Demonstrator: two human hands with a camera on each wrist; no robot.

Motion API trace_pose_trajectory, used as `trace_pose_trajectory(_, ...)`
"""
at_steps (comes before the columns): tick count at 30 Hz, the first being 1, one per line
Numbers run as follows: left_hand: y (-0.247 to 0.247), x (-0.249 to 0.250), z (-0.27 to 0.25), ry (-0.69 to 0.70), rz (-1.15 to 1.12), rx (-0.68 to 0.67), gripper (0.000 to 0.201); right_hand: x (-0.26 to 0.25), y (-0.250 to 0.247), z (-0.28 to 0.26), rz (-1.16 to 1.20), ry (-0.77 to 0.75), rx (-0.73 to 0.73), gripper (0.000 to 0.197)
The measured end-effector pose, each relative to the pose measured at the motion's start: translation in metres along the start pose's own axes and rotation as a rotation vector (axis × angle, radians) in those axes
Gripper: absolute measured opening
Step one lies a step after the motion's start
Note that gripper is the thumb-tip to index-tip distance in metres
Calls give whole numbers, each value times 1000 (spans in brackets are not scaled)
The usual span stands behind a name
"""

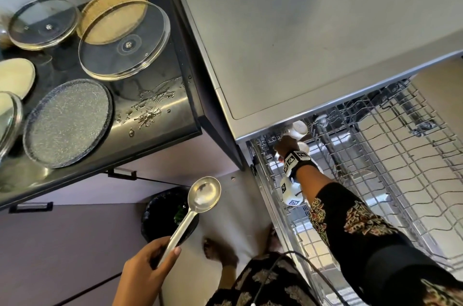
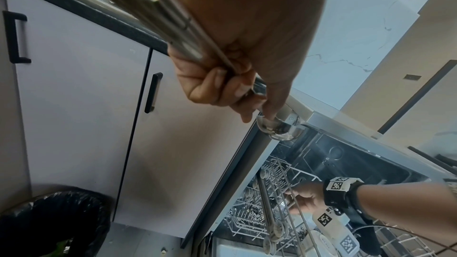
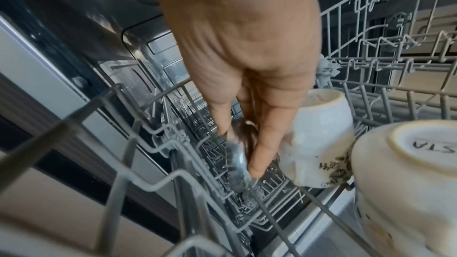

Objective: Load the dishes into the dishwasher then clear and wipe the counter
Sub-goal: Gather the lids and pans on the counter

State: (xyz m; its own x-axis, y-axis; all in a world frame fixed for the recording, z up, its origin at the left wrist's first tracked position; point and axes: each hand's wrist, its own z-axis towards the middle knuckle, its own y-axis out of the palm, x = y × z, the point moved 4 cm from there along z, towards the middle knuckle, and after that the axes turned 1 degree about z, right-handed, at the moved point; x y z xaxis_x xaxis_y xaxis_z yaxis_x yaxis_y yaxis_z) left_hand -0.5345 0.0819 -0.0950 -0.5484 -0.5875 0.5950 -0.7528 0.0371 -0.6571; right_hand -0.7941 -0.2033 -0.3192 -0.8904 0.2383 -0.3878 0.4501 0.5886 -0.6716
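A: Nearest first. The left hand (image 1: 147, 264) has its grip closed round the handle of the steel ladle (image 1: 198, 201), bowl up, above the floor beside the bin (image 1: 155, 213).

B: Risk there?

A: Only the end of the handle is held, so the ladle can tip or slip, imo. It would fall on the floor or into the bin, which has a black bag and sth green inside.

B: And the right hand (image 3: 237, 77)?

A: It is inside the upper rack (image 1: 375, 155) of the dishwasher. Its grip pinches a small spoon (image 3: 238, 165) between fingertips, low among the thin wires at the rack's left side. The spoon can pass through the wires and drop to the lower rack (image 2: 249, 220), I think. The hand is also just beside a white cup (image 3: 319, 140) which lies tilted; a knock could roll it.

B: What is in the rack?

A: That cup and a second one (image 3: 405, 179) upside down, near each other. The rest looks bare wire.

B: Farther?

A: On the bench (image 1: 160, 130): two glass lids (image 1: 125, 40), a dark plate (image 1: 67, 123), a cork mat (image 1: 110, 5), and spilled water (image 1: 147, 110). All not loaded yet, wiping not begun.
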Motion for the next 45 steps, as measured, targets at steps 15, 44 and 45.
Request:
trace_pose_trajectory(15, 45, 46, 17, 292, 136, -467, 35, 4, -19, -230, 1111, -213, -756, 56)
trace_pose_trajectory(44, 21, 3, 12, 212, 27, -382, 30, 12, -87, -153, 255, -221, 453, 25)
trace_pose_trajectory(45, 21, 2, 11, 195, 22, -377, 21, 10, -86, -152, 247, -222, 457, 26)
